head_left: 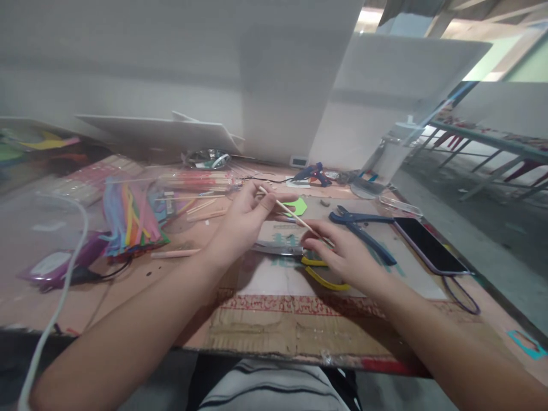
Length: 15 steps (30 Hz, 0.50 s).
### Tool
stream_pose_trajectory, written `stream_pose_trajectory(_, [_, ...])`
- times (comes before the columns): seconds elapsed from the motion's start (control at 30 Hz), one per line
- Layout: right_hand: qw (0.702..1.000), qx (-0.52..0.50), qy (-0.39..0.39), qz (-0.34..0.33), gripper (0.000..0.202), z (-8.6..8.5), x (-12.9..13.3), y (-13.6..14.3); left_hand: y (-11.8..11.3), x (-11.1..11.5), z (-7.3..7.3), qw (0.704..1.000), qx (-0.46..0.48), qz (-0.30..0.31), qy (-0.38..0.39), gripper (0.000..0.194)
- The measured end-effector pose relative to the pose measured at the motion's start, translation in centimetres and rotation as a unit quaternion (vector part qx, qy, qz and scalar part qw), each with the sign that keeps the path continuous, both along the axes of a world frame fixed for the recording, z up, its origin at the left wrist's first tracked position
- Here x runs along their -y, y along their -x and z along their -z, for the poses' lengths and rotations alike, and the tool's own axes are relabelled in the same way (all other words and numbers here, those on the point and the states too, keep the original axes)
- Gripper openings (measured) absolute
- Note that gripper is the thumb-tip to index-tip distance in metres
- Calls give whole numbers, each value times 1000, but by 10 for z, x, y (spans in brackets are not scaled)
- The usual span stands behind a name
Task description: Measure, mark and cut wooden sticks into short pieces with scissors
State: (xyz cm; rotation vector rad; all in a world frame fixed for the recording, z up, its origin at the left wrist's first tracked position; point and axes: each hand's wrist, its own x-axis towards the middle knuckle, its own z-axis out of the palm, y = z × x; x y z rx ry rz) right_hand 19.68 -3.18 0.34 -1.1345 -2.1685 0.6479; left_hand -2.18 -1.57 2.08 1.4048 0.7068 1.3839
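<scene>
A thin pale wooden stick (pixel 289 212) slants between my two hands above the work table. My left hand (pixel 250 214) pinches its upper end between thumb and fingers. The lower end rests in the fingers of my right hand (pixel 336 248), which are closed round it. Just under my right hand lie scissors with yellow handles (pixel 327 279), their blades pointing left. Behind the stick is a bright green paper piece (pixel 299 206). To the right of my right hand lie blue-handled pliers (pixel 368 237).
A phone (pixel 430 245) lies at the right edge, near a clear bottle (pixel 381 162). A blue glue gun (pixel 314 173) sits at the back. Colourful strips (pixel 132 217), a purple device (pixel 64 262) and a white cable (pixel 71 274) are on the left.
</scene>
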Motion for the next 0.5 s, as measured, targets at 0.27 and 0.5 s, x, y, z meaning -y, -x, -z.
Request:
stream_pose_trajectory(0.27, [987, 123, -99, 36, 35, 1, -37, -45, 19, -16, 0, 898, -404, -123, -122, 20])
stream_pose_trajectory(0.5, [993, 107, -49, 29, 26, 33, -60, -47, 3, -33, 39, 881, -455, -34, -124, 12])
